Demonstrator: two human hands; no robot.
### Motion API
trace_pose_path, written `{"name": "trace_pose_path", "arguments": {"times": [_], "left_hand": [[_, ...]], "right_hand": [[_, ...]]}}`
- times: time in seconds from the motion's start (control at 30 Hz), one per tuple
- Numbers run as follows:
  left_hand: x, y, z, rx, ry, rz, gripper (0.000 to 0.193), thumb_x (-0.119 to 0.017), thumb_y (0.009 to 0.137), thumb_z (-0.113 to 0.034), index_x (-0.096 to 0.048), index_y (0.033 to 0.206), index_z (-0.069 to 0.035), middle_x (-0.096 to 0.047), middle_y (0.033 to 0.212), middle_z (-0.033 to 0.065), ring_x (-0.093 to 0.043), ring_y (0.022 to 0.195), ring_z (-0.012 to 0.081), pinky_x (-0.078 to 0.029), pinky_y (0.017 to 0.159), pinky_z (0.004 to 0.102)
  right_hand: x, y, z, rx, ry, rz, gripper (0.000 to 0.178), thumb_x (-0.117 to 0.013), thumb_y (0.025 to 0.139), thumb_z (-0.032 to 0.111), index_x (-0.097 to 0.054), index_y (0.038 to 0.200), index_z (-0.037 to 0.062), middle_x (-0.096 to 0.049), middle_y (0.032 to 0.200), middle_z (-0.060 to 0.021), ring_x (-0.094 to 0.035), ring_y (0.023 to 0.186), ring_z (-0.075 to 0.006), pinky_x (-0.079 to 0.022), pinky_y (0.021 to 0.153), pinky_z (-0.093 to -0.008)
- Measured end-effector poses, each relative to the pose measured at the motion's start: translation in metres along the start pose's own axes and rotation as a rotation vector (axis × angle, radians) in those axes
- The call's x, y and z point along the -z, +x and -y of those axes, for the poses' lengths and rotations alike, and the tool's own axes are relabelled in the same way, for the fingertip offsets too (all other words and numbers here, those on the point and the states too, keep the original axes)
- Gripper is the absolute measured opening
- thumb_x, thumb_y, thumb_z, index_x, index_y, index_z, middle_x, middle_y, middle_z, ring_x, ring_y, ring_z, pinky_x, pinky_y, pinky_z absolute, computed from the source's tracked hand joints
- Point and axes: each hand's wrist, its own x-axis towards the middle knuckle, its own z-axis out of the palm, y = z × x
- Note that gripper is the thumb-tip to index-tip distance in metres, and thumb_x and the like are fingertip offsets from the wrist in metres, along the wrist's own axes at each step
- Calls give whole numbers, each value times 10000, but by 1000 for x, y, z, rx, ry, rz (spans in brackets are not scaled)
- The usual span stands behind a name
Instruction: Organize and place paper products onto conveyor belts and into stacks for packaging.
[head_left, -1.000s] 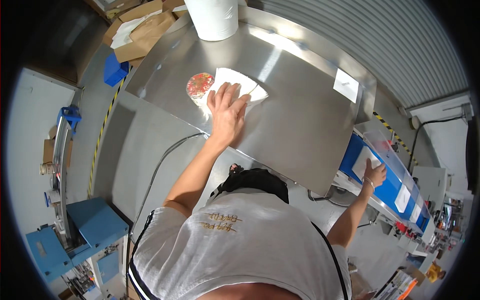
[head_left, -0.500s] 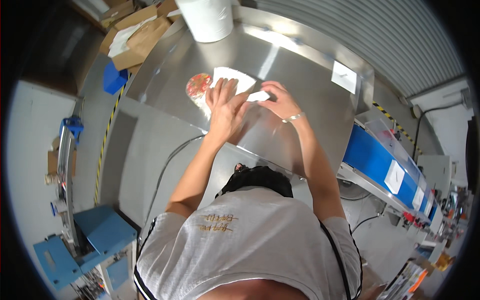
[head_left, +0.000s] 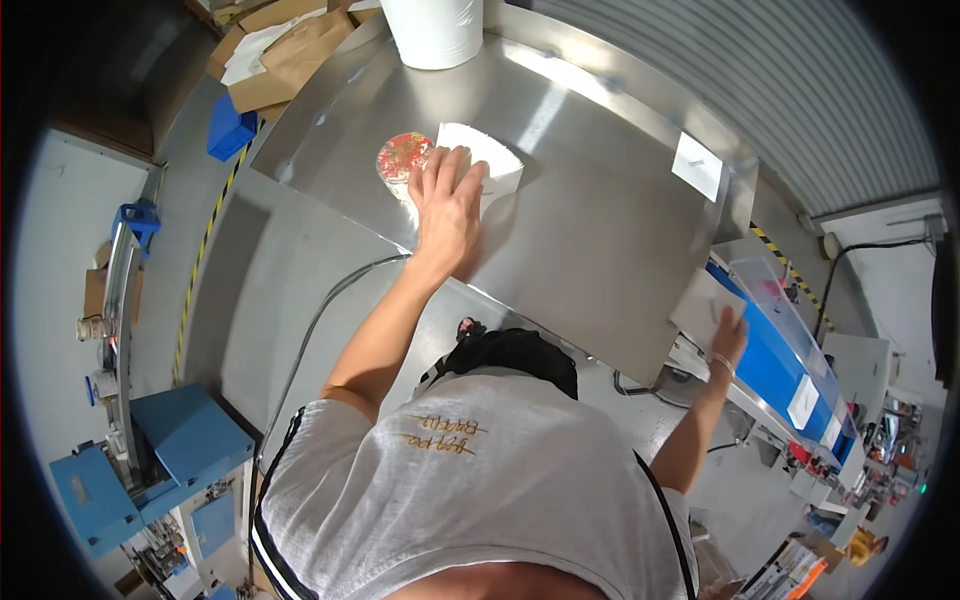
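My right hand [head_left: 731, 338] pinches a flat white card [head_left: 706, 304] over the near end of a blue conveyor belt [head_left: 762, 372]. The card bears a small grey mark. Over on the table's left half, my left hand [head_left: 447, 205] rests with fingers apart and slightly bent. It lies between a fanned stack of white cards [head_left: 497, 172] and a round, red-patterned stack [head_left: 404, 155], touching both. The thumb side and the fingertips' undersides are partly hidden.
The steel table [head_left: 590, 220] has raised back edges. A white bucket [head_left: 434, 35] stands at the back, a white marked sheet [head_left: 696, 167] at the right. Another white card [head_left: 803, 402] lies on the belt beside a clear guard [head_left: 775, 300]. Cardboard boxes [head_left: 300, 65] sit at back left.
My right hand has left the card stack and swung right to the conveyor with a white card. My left hand remains at the stacks. Cards on the belt have shifted farther along it.
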Motion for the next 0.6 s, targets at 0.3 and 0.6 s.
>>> {"name": "trace_pose_path", "arguments": {"times": [0.3, 0.6], "left_hand": [[7, 1, -4, -15, -24, 14, 283, -650, 735, -20, -686, 985, -147, -489, 1282, 110, -356, 1271, 346, -171, 1058, 536], [17, 4, -1, -53, -27, 103, 298, -687, 711, -75, -701, 982, -198, -438, 1337, 137, -300, 1301, 379, -154, 1057, 552]], "right_hand": [[-25, -23, 118, 571, 19, 126, 519, -754, 724, 269, -570, 1136, 13, -564, 1170, -176, -539, 1071, -328, -443, 903, -388], [-175, -102, 307, 799, 474, 880, 512, -749, 739, 249, -535, 1177, 95, -510, 1230, -99, -512, 1122, -259, -432, 937, -353]]}}
